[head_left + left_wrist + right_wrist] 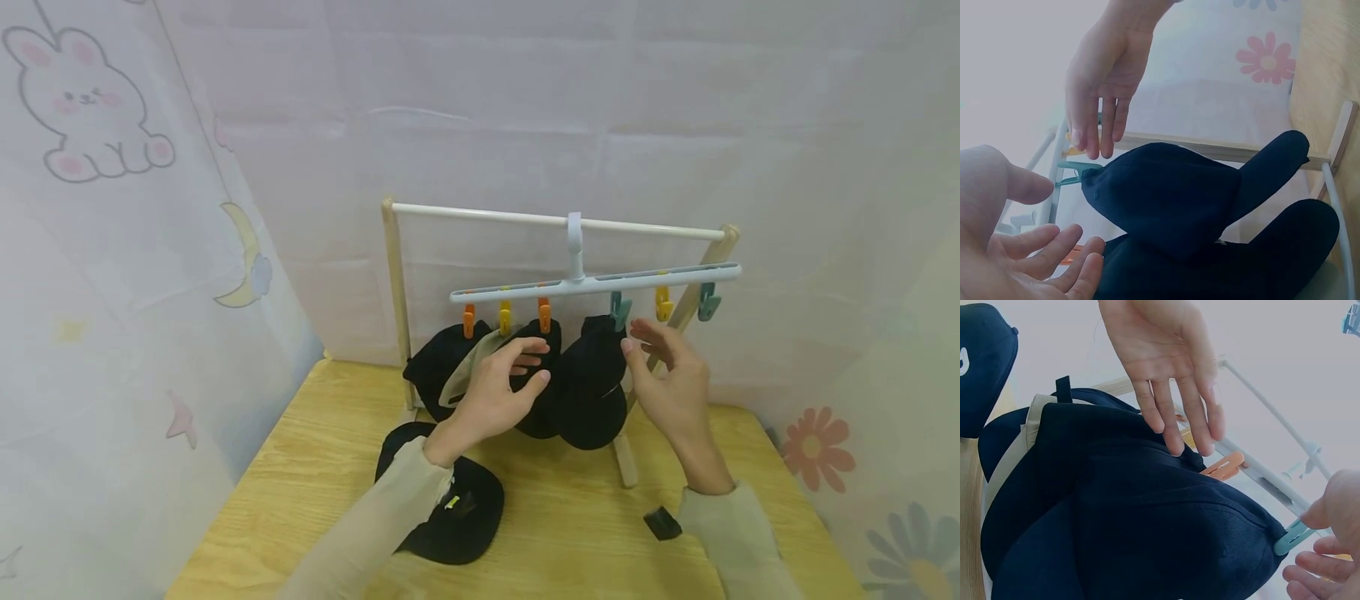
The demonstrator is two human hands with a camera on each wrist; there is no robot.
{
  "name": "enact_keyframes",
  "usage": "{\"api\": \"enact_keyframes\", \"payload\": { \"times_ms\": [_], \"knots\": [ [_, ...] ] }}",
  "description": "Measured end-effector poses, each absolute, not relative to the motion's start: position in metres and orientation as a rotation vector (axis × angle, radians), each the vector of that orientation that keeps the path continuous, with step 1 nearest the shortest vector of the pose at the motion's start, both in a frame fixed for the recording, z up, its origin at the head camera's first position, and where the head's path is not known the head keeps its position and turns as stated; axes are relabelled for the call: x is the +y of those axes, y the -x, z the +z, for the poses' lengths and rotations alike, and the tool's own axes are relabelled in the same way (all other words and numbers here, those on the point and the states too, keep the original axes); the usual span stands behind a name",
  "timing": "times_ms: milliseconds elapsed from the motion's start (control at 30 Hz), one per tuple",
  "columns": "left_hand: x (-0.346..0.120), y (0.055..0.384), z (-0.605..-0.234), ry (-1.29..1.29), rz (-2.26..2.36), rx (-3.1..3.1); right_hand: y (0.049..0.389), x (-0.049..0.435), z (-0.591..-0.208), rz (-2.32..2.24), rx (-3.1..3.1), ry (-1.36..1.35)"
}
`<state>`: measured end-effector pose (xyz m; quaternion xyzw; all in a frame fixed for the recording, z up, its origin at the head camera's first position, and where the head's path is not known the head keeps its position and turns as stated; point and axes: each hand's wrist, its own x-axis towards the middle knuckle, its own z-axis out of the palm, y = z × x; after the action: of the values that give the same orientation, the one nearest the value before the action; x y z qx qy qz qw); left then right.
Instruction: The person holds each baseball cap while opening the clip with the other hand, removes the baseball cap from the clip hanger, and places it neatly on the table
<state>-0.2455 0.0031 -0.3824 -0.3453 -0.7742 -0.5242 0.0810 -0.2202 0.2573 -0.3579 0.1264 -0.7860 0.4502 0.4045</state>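
Note:
Several caps hang by clips from a white clip hanger (517, 292). The rightmost hanging dark cap (592, 383) is held at its top edge by a teal clip (1294, 537). My right hand (671, 383) is just right of this cap, thumb and fingers apart with nothing between them. My left hand (502, 387) is in front of the hanging caps, fingers spread and holding nothing. An orange clip (544, 315) grips the dark cap left of it, and a beige cap (465, 375) shows further left. Another dark cap (472, 533) lies on the table, partly behind my left forearm.
The hanger hooks over the white rail (480, 214) of a wooden-legged rack (395, 283). A yellow clip (663, 303) and a teal clip (707, 302) at the right carry nothing. A small black object (663, 523) lies on the wooden table (555, 533) near my right sleeve.

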Motion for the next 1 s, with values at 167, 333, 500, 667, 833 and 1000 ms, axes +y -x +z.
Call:
{"api": "enact_keyframes", "payload": {
  "times_ms": [167, 333, 500, 667, 833, 1000],
  "knots": [
    [0.004, 0.25, -0.376, 1.04, -1.566, -2.298, 0.224, 0.259, -0.352, 1.124, -2.045, -0.319],
    [0.008, 0.255, -0.37, 1.035, -1.538, -2.307, 0.228, 0.26, -0.35, 1.128, -2.066, -0.311],
    [0.014, 0.255, -0.369, 1.041, -1.535, -2.338, 0.23, 0.26, -0.349, 1.161, -2.091, -0.274],
    [0.021, 0.254, -0.366, 1.07, -1.583, -2.347, 0.232, 0.259, -0.347, 1.184, -2.126, -0.215],
    [0.027, 0.258, -0.363, 1.076, -1.578, -2.371, 0.236, 0.258, -0.343, 1.198, -2.145, -0.21],
    [0.033, 0.263, -0.361, 1.072, -1.577, -2.403, 0.241, 0.256, -0.34, 1.211, -2.146, -0.219]
  ]
}}
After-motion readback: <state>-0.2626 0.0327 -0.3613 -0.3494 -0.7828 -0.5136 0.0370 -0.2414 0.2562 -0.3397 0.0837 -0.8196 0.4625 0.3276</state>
